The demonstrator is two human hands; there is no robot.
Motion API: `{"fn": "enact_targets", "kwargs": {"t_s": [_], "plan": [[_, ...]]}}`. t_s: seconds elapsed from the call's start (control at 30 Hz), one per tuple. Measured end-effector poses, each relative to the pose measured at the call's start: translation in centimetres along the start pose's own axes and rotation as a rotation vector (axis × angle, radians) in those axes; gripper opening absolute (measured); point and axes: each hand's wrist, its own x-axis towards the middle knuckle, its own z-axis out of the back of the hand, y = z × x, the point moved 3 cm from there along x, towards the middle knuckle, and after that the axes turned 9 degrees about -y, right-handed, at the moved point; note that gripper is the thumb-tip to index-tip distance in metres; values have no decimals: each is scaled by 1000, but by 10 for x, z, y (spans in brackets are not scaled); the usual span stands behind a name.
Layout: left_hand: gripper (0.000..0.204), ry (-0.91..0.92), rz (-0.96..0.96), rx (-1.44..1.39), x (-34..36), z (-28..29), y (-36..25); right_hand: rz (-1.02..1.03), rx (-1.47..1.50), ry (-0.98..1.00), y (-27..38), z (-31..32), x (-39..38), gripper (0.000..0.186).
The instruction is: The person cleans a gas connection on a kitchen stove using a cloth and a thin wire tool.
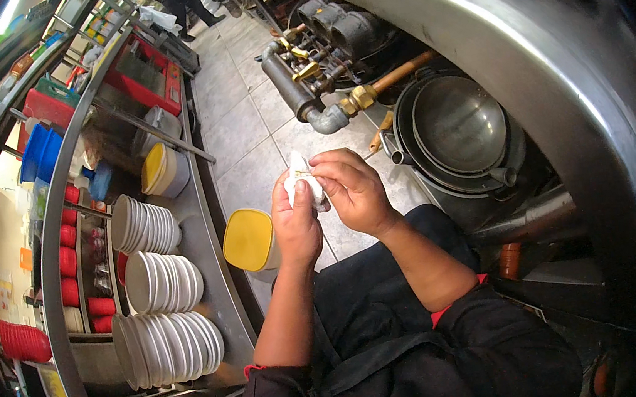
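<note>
Above my lap, my left hand [296, 220] is closed round a crumpled white wad [297, 165], which looks like paper or thin cloth. My right hand [354, 191] meets it from the right, its thumb and fingers pinched together at the wad's edge. A small thin yellowish-brown sliver shows on the white near those fingertips; what it is, I cannot tell. The wad's lower part is partly hidden by my fingers.
Left, a metal shelf holds stacks of white plates [171, 347] and a yellow-lidded tub [164, 170]. Another yellow-lidded container [249, 238] stands near my left forearm. Gas pipes with brass valves [310, 71], nested pans [459, 123] and a curved steel counter [550, 42] lie right. Someone stands far off.
</note>
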Motion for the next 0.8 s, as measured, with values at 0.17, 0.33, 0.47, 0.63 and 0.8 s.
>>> {"fn": "enact_targets", "kwargs": {"t_s": [0.17,0.33,0.47,0.63,0.8], "plan": [[27,-57,-22,25,2,-1,1,9,-4,60,2,1,3,12],[18,-188,-69,9,5,-3,-1,-50,36,35,-1,3,3,10],[15,-268,-143,5,9,-3,-8,-156,123,-44,-12,10,1,7],[17,-279,-217,154,12,0,-10,-620,563,-161,-32,19,0,12],[21,-237,-471,314,14,-2,-37,-522,428,-274,-46,68,32,12]]}}
